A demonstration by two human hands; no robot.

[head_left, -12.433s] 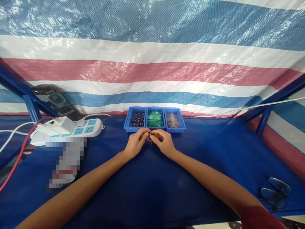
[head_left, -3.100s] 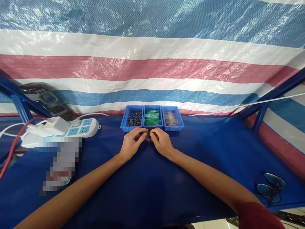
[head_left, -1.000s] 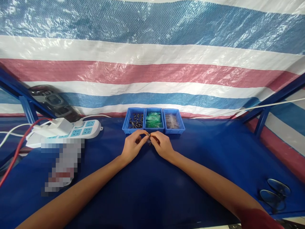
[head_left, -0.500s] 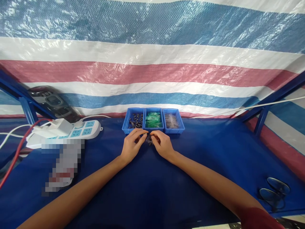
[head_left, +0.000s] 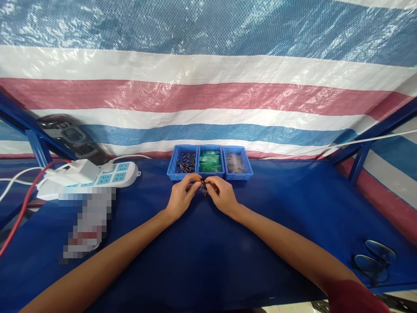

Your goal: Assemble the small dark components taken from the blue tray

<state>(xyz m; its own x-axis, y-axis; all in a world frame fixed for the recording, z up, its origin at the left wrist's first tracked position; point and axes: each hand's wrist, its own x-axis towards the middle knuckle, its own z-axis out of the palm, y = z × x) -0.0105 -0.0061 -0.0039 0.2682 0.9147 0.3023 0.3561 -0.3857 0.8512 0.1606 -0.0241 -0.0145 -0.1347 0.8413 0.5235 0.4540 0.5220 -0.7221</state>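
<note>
A small dark part (head_left: pixel 205 192) was gathered at the fingertips of both hands, just in front of three blue bins. It seemed to be held by the right hand (head_left: pixel 222 194), whose thumb and forefinger appeared to be clamped on it from the side. By the left hand (head_left: pixel 180 198) the thumb and forefinger were brought close to each other at the same part; whether something was pinched between them could not be told. Whether the part was touching the blue tabletop (head_left: pixel 202 256) could not be told either.

In the left bin (head_left: pixel 177 177) many small dark fittings (head_left: pixel 186 164) were laid loosely; in the middle bin (head_left: pixel 211 174), green packets (head_left: pixel 210 160) were contained, and in the right bin (head_left: pixel 239 177), clear plastic packets (head_left: pixel 234 164). Farther to the left a white power strip (head_left: pixel 127 177) was placed, and near the right edge a pair of glasses (head_left: pixel 374 260).

The step in hand was judged to be a fine two-handed handling of the single part, with neither hand put into a bin. For the next move, a firm right grip and a small, exact motion of the left fingertips seemed to be called for, because so tiny a piece could easily be dropped
</note>
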